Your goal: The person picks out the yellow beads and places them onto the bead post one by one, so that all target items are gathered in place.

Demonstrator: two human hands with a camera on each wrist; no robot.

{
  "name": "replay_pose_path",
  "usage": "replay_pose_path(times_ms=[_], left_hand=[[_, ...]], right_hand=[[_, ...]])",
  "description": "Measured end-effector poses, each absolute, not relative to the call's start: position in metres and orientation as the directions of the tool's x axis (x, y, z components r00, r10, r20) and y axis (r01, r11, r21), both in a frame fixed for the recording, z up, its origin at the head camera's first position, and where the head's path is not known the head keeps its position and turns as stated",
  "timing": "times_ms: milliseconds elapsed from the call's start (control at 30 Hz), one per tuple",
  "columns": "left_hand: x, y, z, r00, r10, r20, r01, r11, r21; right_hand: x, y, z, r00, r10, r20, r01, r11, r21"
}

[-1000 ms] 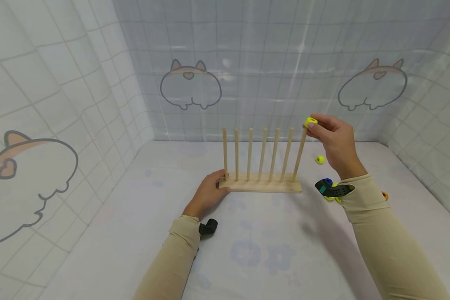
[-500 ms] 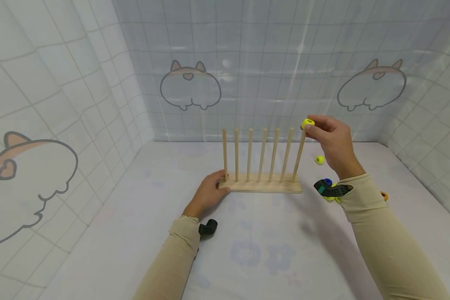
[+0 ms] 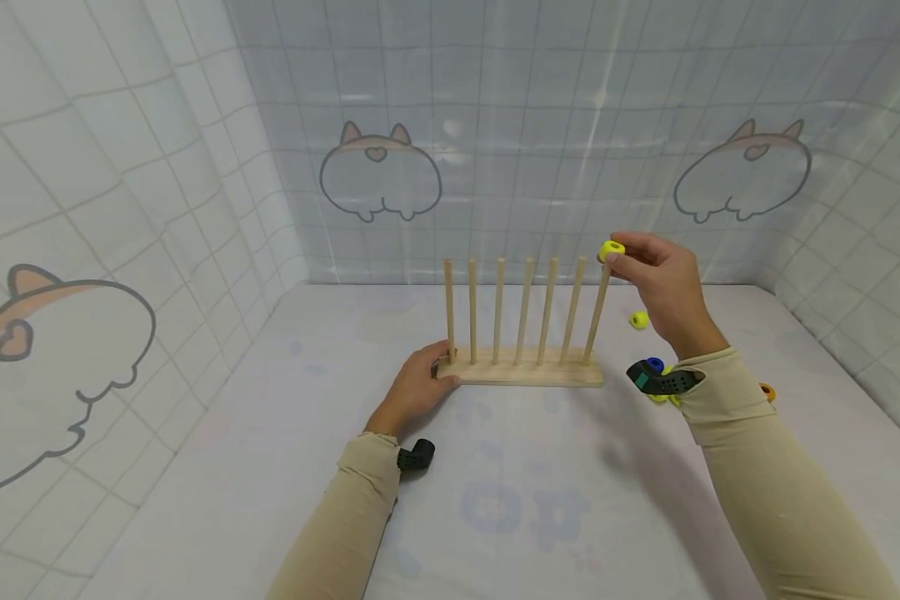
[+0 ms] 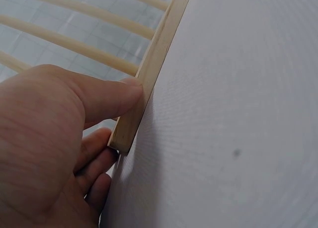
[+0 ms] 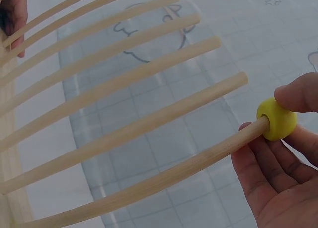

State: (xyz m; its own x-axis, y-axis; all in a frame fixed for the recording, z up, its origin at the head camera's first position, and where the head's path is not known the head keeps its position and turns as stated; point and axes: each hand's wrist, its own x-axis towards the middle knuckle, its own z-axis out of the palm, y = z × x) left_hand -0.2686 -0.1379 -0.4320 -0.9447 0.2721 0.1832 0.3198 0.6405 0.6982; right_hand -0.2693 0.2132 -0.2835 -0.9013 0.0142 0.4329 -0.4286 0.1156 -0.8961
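One yellow bead (image 5: 280, 119), pinched by right grip (image 3: 666, 287), capped peg (image 5: 198, 162) nearest right edge of bench (image 3: 525, 450); left grip (image 3: 416, 379) clasped base (image 3: 528, 373); square threading advisable.

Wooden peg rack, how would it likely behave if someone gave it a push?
The wooden rack probably moves stiffly as one piece, since its pegs rise from a single base. Pushed high, it might tip, being tall over a narrow base. The left hand holding one end would likely steady it.

Grid-lined back wall (image 3: 525, 167) ahead, pale glints (image 3: 453, 154) on it! Cartoon animal outlines (image 3: 381, 179) there, another on left wall (image 3: 142, 208); whitish table (image 3: 270, 400) below.
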Motion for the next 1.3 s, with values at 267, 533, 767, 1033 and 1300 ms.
replay_pose_path(times_ms=[267,533,767,1033,1300], left_hand=[[-0.269,-0.138,-0.433,-0.944,0.272,0.186,0.321,0.628,0.709],[-0.27,-0.138,-0.434,-0.944,0.272,0.187,0.322,0.629,0.707],[-0.268,-0.137,-0.432,-0.947,0.265,0.183,0.313,0.623,0.717],[-0.268,-0.137,-0.434,-0.946,0.263,0.189,0.315,0.618,0.72],[-0.268,-0.138,-0.433,-0.95,0.262,0.171,0.301,0.617,0.727]], right_hand=[[-0.269,0.214,-0.285,-0.904,0.007,0.428,-0.423,0.143,-0.895],[-0.267,0.213,-0.288,-0.915,0.016,0.403,-0.39,0.221,-0.894],[-0.266,0.214,-0.291,-0.919,0.009,0.395,-0.381,0.247,-0.891],[-0.265,0.215,-0.294,-0.925,0.0,0.379,-0.365,0.276,-0.889],[-0.265,0.216,-0.294,-0.915,-0.027,0.402,-0.397,0.22,-0.891]])
